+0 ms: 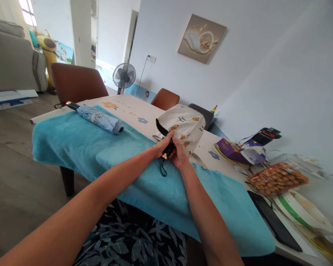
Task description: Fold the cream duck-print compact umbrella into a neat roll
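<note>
Both my hands are closed around the black handle of a white umbrella (187, 123) printed with small yellow-brown figures. Its loose canopy points away from me over the table, partly unfurled. My left hand (164, 145) wraps the handle from the left, and my right hand (180, 154) grips it from the right. A black wrist strap (163, 168) dangles from the handle's near end. To the left, a folded light-blue umbrella (100, 119) lies on the turquoise cloth (122, 155), its dark handle toward the far left.
The cloth covers the near side of a white table (130, 111) with flower prints. On the right stand a purple box (229, 150), a pack of round brown food (279, 178), a black tablet-like slab (274, 220) and a white-green bowl (302, 212). Brown chairs (79, 82) stand beyond the table.
</note>
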The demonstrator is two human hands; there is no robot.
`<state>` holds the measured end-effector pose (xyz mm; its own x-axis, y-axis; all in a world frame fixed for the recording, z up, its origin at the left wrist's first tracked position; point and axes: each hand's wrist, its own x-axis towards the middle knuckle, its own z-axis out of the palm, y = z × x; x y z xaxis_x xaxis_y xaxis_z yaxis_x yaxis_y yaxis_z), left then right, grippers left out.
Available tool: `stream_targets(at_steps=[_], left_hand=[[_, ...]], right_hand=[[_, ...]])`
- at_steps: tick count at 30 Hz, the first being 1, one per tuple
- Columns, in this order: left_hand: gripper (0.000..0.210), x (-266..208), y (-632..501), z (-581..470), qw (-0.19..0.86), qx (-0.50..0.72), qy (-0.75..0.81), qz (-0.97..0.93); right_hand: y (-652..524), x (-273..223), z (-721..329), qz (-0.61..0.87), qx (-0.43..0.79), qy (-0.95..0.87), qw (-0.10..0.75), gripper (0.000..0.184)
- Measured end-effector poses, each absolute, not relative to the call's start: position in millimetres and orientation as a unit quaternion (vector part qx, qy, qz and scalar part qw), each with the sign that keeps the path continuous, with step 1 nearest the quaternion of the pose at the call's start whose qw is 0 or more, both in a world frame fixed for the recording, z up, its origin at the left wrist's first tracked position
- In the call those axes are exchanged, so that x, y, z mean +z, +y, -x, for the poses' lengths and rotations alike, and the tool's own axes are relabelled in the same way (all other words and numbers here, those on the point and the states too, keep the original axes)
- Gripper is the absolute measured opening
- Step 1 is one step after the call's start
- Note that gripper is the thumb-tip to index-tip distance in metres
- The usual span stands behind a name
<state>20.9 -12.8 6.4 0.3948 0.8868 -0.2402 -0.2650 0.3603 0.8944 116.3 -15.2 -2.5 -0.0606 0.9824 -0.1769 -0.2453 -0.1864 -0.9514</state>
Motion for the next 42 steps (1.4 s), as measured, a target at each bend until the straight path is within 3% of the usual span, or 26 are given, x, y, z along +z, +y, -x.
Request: stream_targets(at_steps=[8, 13, 17, 19, 24, 28, 38, 42], left_hand=[[0.075, 5.7, -20.8, -27.7, 0.628, 0.384, 0.434, -0.52], [0.056, 5.4, -13.1, -19.4, 0.399, 0.462, 0.536, -0.583], [0.04, 6.2, -3.6, -9.0, 0.298, 0.564, 0.578, -0.509], [0.035, 5.4, 1.4, -7.0, 0.318, 0.607, 0.567, -0.457], [0.047, -2.4, 13.1, -9.9, 0.439, 0.622, 0.452, -0.464], [0.043, -8.8, 21.3, -9.1, 0.409, 0.619, 0.487, -0.461], [0.059, 14.4, 41.3, 27.0, 0.249, 0.571, 0.558, -0.548], [0.061, 20.1, 39.6, 39.3, 0.308, 0.606, 0.533, -0.504]], right_hand=[[-15.7, -6.4, -116.1, 0.489, 0.595, -0.375, 0.516, 0.03], [-12.0, -3.8, -119.1, 0.417, 0.57, -0.331, 0.626, 0.005], [-14.0, 4.4, -125.9, 0.425, 0.609, -0.292, 0.602, 0.007], [-15.6, 5.9, -127.7, 0.442, 0.615, -0.281, 0.59, 0.005], [-17.5, 1.9, -125.4, 0.458, 0.624, -0.288, 0.564, 0.009], [-19.5, -0.4, -123.0, 0.464, 0.625, -0.3, 0.552, 0.009], [-22.8, 1.4, -125.5, 0.446, 0.652, -0.314, 0.527, 0.015], [-21.4, 2.8, -128.2, 0.406, 0.684, -0.292, 0.53, 0.017]])
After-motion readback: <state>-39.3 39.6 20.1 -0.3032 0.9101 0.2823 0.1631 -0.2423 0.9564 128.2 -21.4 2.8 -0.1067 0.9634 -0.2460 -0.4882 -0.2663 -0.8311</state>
